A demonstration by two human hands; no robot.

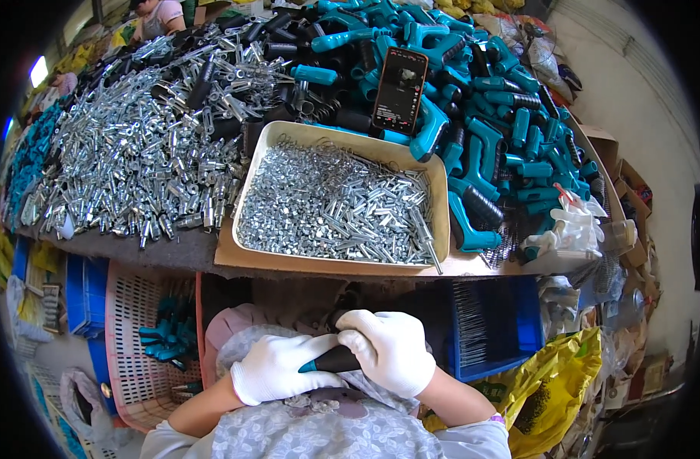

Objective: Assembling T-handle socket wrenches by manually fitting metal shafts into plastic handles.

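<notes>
In front of my lap, both hands in white gloves hold a teal-and-black tool handle [334,359]. My left hand [282,369] is wrapped round its teal end, which shows between the fingers. My right hand [386,350] is closed at the other end, over the black part, its thumb bent toward my left hand. The gloves hide both ends of the handle. Beyond my hands, at the table's near edge, stands a cream tray [341,258] with small metal nuts, pins and thin springs.
Shiny metal fittings [135,153] are heaped on the table's left, teal plastic handles [484,145] on its right. A phone [399,90] leans on the handles. Below are a pink basket [139,336] with teal tools, a blue bin [510,314] of metal rods and a yellow bag [553,398].
</notes>
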